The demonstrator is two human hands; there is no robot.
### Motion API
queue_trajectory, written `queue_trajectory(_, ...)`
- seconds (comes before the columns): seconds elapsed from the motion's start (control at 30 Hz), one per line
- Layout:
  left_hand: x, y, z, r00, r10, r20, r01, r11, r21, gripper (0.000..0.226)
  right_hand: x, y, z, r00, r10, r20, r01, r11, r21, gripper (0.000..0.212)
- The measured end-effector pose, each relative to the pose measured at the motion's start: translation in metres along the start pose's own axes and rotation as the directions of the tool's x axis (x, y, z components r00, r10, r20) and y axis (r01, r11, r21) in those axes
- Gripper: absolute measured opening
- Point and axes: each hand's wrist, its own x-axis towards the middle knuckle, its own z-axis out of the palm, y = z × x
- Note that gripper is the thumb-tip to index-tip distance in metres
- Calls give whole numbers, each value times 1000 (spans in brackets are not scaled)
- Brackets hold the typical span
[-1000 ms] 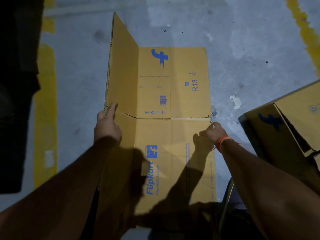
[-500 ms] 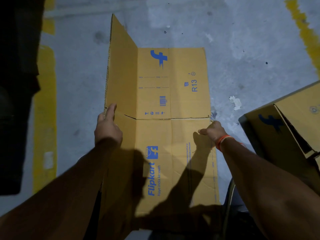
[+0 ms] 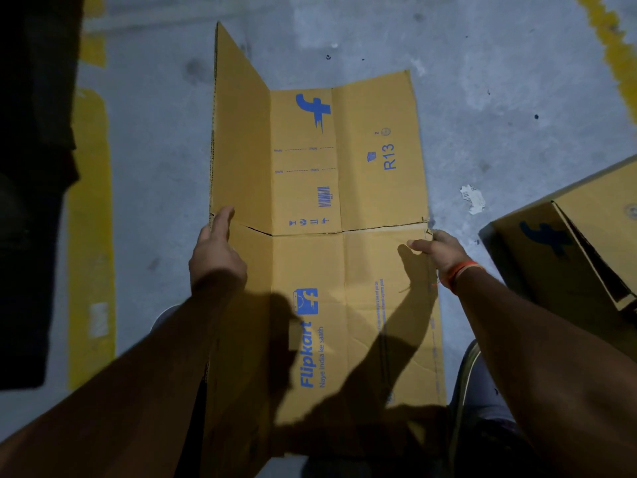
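Brown flattened cardboard box (image 3: 344, 270) lay on the grey floor (image 3: 482, 98). The left hand (image 3: 215, 260) gripped the box's upright left panel, and the right hand (image 3: 439, 250) pinched its right edge. Almost nothing had shifted over the last second, so the box probably remained barely opened.

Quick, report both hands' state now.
Left hand: holds the box at its raised left panel.
Right hand: pinches the box's right edge.
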Motion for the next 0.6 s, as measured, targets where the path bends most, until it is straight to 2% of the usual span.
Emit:
queue_trajectory(0.07,1,-2,-1,1000,2,6,-2,1000,-10,85,-10,-5,1,998,-66,2,66,997,-48,36)
queue_trajectory(0.1,1,-2,-1,1000,3,5,-3,1000,-13,85,-10,-5,2,995,-100,15,101,993,-67,33)
queue_trajectory(0.2,0,-2,-2,1000,9,3,-9,1000,-29,85,-16,-7,5,986,-152,70,162,974,-157,70)
queue_trajectory(0.23,-1,-2,-2,1000,12,5,-11,999,-35,84,-17,-7,5,983,-166,78,177,968,-177,75)
queue_trajectory(0.43,-3,3,0,999,26,31,-24,998,-63,85,-34,-13,11,956,-262,130,290,910,-296,73)
queue_trajectory(0.6,1,5,2,997,16,72,-11,998,-63,88,-48,-18,25,939,-341,49,333,862,-383,69)
